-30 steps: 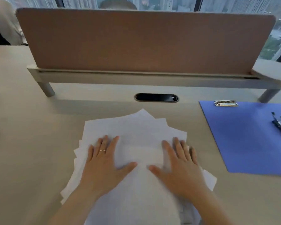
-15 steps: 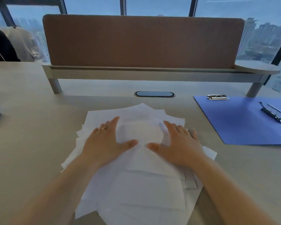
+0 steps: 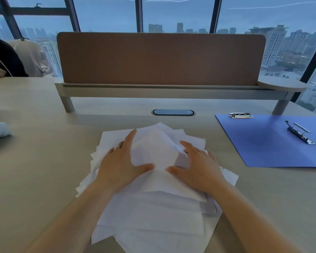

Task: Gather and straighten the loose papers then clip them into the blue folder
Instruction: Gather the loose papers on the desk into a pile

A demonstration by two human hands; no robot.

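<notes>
Papers (image 3: 153, 216), white and loose, lie in a fanned, uneven heap on the tabletop (image 3: 35, 179), at centre and nearest the viewer; corners jut out on every side. Left hand (image 3: 120, 165) rests palm-down on the left part of the heap, fingers (image 3: 130, 141) spread wide and nearly flat, a ring (image 3: 119, 146) on one finger. Right hand (image 3: 199, 167) rests on the right part, fingers (image 3: 187, 146) spread and slightly curled. Both thumbs point inward and sit near each other without touching; between the hands the top sheet bulges upward. Neither hand grips anything; both only press on the sheets.

Folder (image 3: 263, 143), blue, lies open and flat on the tabletop to the right of the heap, apart from it. A metal clip (image 3: 241, 115) sits at its far edge; a second, long clip (image 3: 299, 133) lies on its right part with the lever raised. A brown divider (image 3: 161, 59) stands across the far side, with an oval cable port (image 3: 172, 112) in the tabletop before it. Windows behind show a city.
</notes>
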